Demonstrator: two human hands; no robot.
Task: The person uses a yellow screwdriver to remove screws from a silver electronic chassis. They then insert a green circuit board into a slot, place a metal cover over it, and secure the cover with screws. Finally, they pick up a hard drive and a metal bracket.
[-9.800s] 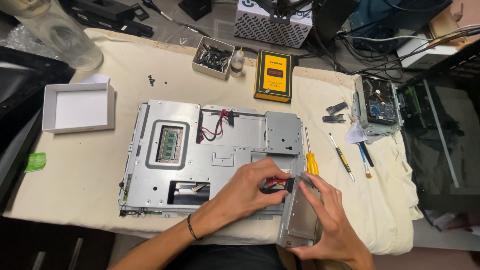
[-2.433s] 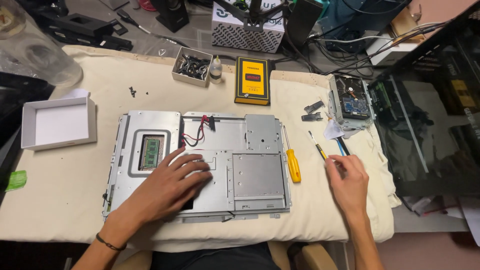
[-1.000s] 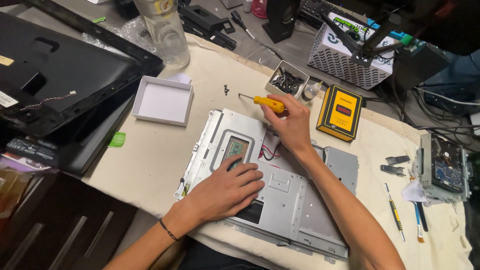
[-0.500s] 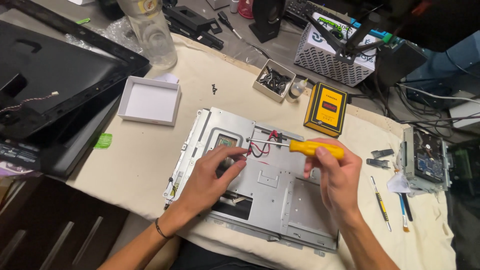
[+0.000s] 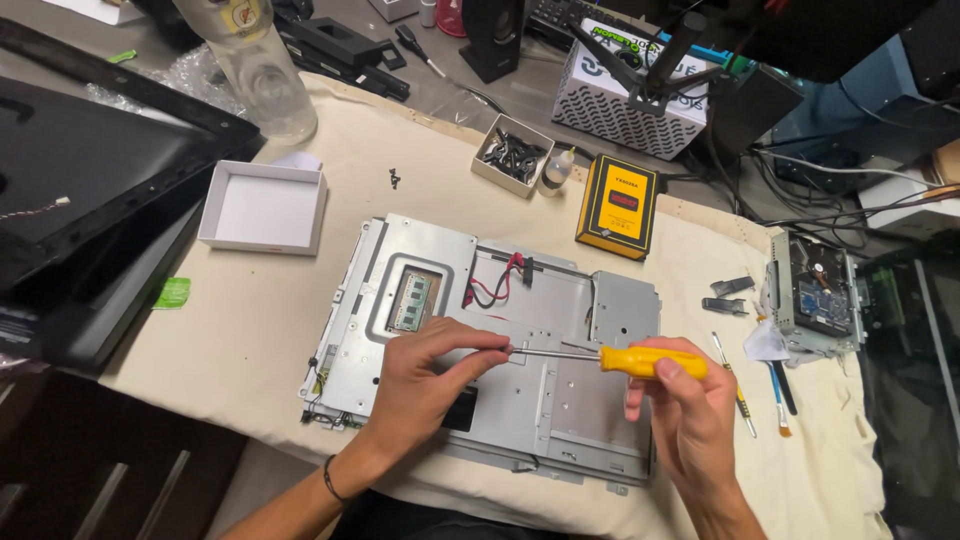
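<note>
The worktop, draped in a cream cloth, keeps the job from sliding and lets small parts show up against the pale fabric. Lying flat on it, straight under both hands, is the big silver sheet-metal chassis, panel side up so its fastenings face the person; a green memory module sits in a recess beyond the left hand, and a loop of red and black wires lies further out again.

Far to the left of the left hand rests a black flat display panel, set aside off the working area. An open white cardboard tray lies out to the left and beyond, within reach. A yellow rectangular case lies beyond the right hand, and a small square box of dark screws sits further out, with a little dropper bottle just beside it. To the right of the right hand lies a bare hard drive, circuit side up, with slim tools near it.

The right hand has its grip closed around the yellow handle of a slim metal-shafted screwdriver, held nearly level so the shaft runs across towards the left hand. The left hand lies palm down on the chassis, its grip narrow, fingertips pinched at the tip of the shaft, seemingly to steady it on a fastening.
</note>
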